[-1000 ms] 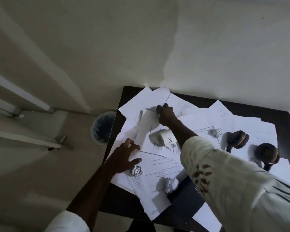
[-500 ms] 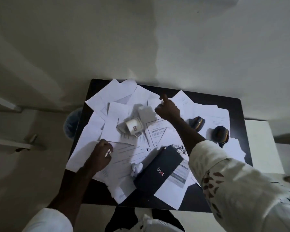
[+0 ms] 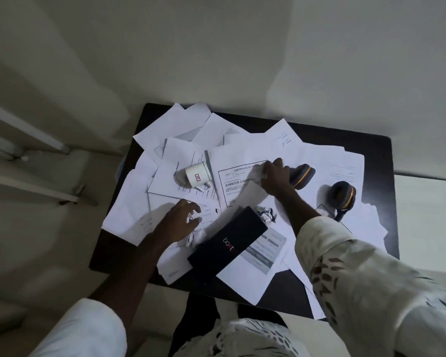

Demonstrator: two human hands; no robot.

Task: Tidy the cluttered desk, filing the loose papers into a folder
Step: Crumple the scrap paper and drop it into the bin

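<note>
Papers (image 3: 307,155) are all over the desk (image 3: 376,150). Left hand (image 3: 177,222) pinches a small crumpled wad (image 3: 191,218); right hand (image 3: 274,176) grips another ball (image 3: 256,173) next to the headphones (image 3: 343,194).

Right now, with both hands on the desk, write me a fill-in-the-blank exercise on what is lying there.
1. The white mug lies on its ____ on the papers.
2. The dark box bears the printed word ____.
3. The right hand closes on a crumpled ____ beside the headphones.
4. The left hand holds a small crumpled wad of ____.

Missing words: side; boat; paper; paper
</note>
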